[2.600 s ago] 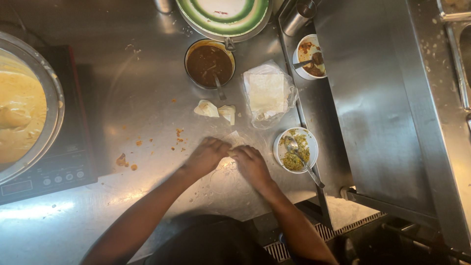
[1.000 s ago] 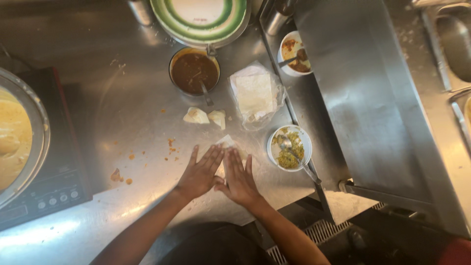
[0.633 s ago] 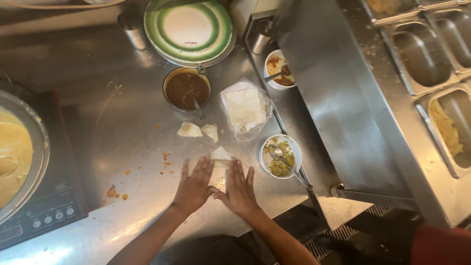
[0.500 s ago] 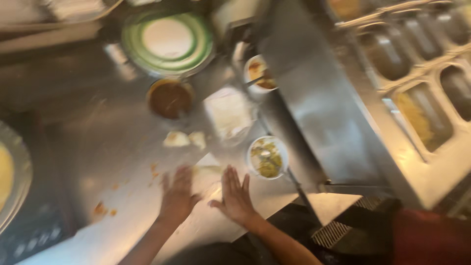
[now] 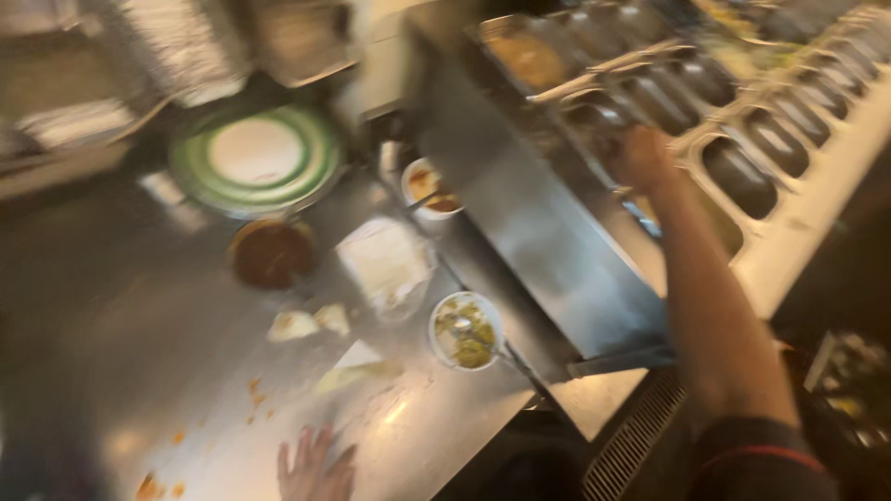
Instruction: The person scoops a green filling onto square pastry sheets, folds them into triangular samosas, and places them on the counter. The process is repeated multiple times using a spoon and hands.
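My left hand (image 5: 313, 467) lies flat on the steel counter (image 5: 167, 334) at the bottom edge, fingers apart, holding nothing. A pale flattened dough piece (image 5: 358, 367) rests just beyond it, with two small dough pieces (image 5: 306, 323) further back. My right hand (image 5: 640, 156) is stretched out at arm's length over the row of inset food pans (image 5: 742, 172) at the upper right. The view is blurred, so its grip is unclear. A white bowl of green-yellow filling (image 5: 467, 330) with a spoon stands right of the dough.
A bowl of brown sauce (image 5: 272, 252), a plastic-wrapped white stack (image 5: 385, 263), a green-rimmed plate (image 5: 257, 153) and a small bowl of orange sauce (image 5: 429, 186) stand at the back. A sloped steel lid (image 5: 548, 232) separates the counter from the pans.
Both hands were pressing the dough. My right hand has left it and reached up to the food pans on the right. My view has swung that way; the left hand stays on the counter.
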A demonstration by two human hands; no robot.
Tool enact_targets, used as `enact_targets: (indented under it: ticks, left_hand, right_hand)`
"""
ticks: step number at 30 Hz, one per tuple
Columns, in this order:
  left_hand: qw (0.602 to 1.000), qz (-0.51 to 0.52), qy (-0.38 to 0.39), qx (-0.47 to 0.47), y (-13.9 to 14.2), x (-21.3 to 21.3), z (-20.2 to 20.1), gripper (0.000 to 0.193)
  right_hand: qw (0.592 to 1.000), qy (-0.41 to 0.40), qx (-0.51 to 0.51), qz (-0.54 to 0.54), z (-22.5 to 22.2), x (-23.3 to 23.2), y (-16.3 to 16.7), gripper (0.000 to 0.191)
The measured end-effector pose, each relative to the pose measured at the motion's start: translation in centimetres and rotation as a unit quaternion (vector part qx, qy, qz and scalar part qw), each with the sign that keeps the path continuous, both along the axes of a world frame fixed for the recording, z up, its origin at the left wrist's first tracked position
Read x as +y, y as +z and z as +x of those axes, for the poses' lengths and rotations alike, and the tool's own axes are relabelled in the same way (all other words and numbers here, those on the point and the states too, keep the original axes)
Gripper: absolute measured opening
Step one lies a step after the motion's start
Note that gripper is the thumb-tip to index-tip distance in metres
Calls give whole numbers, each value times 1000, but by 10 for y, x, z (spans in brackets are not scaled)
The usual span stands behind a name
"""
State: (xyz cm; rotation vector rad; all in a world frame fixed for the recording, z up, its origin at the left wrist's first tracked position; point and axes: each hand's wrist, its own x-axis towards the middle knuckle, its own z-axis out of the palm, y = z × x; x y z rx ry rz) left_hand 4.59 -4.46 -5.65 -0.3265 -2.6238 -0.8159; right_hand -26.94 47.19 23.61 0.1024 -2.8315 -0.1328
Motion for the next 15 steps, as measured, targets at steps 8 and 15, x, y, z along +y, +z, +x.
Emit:
enact_targets:
  ticks: [8,15]
  left_hand:
    - [990,103,100,-2,53,-42,48,21]
    - [981,121,136,-67,45,-58,59,34]
  right_hand:
    - [956,-77,-159,233,-31,-18,-5,32]
    - [969,-86,-127,195,-27,-38,-10,46]
